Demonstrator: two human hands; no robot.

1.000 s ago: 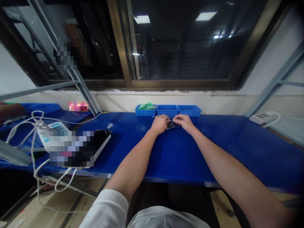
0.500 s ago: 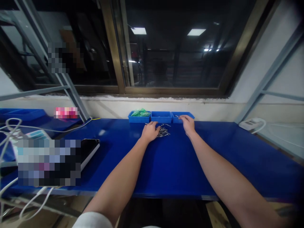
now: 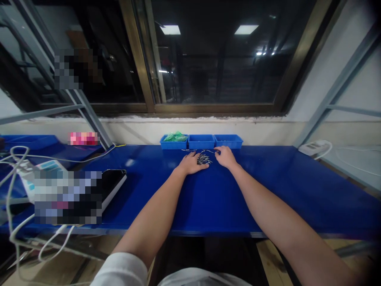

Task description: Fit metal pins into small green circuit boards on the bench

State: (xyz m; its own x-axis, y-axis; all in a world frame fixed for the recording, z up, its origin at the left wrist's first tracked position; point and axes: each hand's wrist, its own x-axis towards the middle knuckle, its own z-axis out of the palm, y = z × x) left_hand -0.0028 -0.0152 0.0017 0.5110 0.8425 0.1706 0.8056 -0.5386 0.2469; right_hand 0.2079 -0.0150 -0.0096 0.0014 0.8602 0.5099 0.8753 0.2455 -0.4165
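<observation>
Right hand (image 3: pixel 225 157) has moved back from the blue bins (image 3: pixel 201 142) to just beside the pile of thin metal pins (image 3: pixel 203 159), centre of the blue bench (image 3: pixel 268 190); open, nothing visibly held. Left hand (image 3: pixel 192 163) lies flat, fingers at the pile. Pins judged light, stiff, slippery; take singly by the shank.

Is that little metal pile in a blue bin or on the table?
On the table. The pile lies on the blue tabletop, in front of the middle bin, between the left hand and right hand.
</observation>
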